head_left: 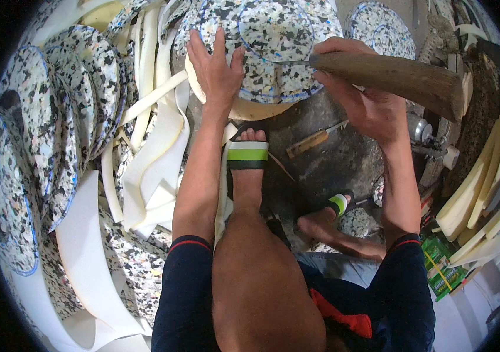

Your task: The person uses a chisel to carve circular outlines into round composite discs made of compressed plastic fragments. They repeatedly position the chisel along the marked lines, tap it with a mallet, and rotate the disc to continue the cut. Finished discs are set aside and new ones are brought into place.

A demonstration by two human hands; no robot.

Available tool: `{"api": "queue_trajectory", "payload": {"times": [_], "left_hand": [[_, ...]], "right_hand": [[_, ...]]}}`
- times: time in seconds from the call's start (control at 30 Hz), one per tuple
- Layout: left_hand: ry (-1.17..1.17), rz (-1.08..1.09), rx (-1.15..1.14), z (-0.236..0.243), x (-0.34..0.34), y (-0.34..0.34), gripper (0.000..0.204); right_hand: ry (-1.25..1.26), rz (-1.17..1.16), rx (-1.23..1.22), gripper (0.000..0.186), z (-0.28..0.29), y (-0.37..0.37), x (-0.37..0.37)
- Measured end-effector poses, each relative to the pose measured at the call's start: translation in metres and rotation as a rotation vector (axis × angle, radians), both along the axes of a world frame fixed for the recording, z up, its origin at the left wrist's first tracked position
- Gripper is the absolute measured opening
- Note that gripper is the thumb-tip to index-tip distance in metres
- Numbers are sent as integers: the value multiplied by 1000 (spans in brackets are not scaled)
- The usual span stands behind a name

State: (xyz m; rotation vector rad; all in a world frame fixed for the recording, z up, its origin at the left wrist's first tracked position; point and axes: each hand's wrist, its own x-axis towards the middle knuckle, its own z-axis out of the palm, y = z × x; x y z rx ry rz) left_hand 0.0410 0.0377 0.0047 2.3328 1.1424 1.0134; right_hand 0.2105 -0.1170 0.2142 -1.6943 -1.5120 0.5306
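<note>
A round slab of speckled black-and-white foam (273, 82), marked with blue curved lines, lies in front of me. At its left edge is my left hand (218, 76), open with the fingers spread, and it appears to rest against the foam. On the other side, my right hand (367, 105) grips a thick wooden-handled blade (397, 77). Its thin metal tip points left, over the inner blue line; I cannot tell how deep it sits in the foam. The palm lies partly hidden behind the wood.
Speckled foam discs (41, 117) lean in a stack at the left, beside pale foam offcuts (150, 164). Another speckled disc (382, 29) is behind on the right. A wooden-handled tool (308, 144) lies on the dark floor by my sandalled foot (247, 154). Foam strips (485, 176) stand far right.
</note>
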Motion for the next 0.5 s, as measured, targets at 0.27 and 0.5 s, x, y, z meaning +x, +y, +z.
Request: {"api": "queue_trajectory", "payload": {"times": [0.27,0.5], "left_hand": [[20,-1,-19,6,1,-1,61],[11,-12,-8,0,0,-1,65]], "right_hand": [[-42,-18,17,23,-19,13,-12],[-14,-12,67,27,9,7,-12]]}}
